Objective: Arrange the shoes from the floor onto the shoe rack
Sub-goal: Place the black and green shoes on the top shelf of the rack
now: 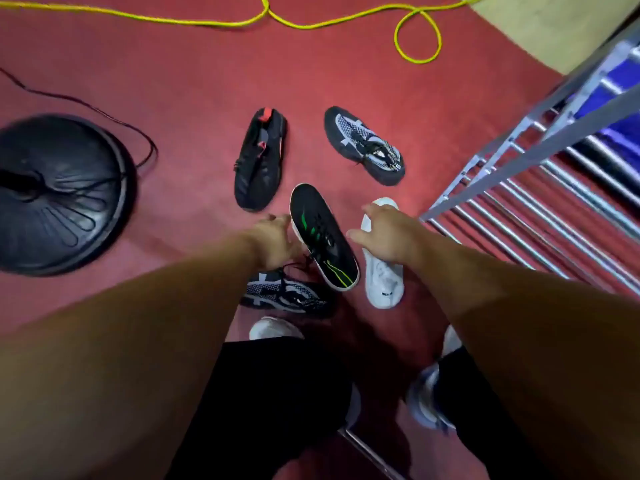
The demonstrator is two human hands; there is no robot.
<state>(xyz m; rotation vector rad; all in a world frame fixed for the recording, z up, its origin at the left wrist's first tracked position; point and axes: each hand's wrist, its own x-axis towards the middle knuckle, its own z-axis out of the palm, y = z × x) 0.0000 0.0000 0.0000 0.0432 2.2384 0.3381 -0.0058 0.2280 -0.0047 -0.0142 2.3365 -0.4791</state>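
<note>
Red carpeted floor (194,81): fills the view and carries every loose item listed.

Grey metal shoe rack with round crossbars (540,209): stands at the right edge; the bars in view hold no shoes.

Black round domed base with a pole (59,192): rests on the floor at far left, a thin dark cord (104,110) trailing from behind it.

Yellow cable (346,22): loops across the top of the floor.

Black mesh sneaker with green stripes and white sole (320,233): lies between the two hands, its rear end resting over the nearer grey shoe.

Black sneaker with a red heel tab (258,161): on the floor just beyond the green-striped one, apart from it.

Dark grey-and-white knit sneaker (363,145): on the floor to the right of the red-tabbed shoe, well clear of the rack.

Matching grey-and-white knit sneaker (287,292): on the floor nearest the person, partly under the left hand and the green-striped shoe.

White sneaker (381,271): on the floor beside the rack's corner, partly under the right hand.

Left hand (277,240): grip spread, fingers against the side of the green-striped shoe, not closed around it.

Right hand (384,230): grip spread, palm down over the white sneaker; contact cannot be told.
</note>
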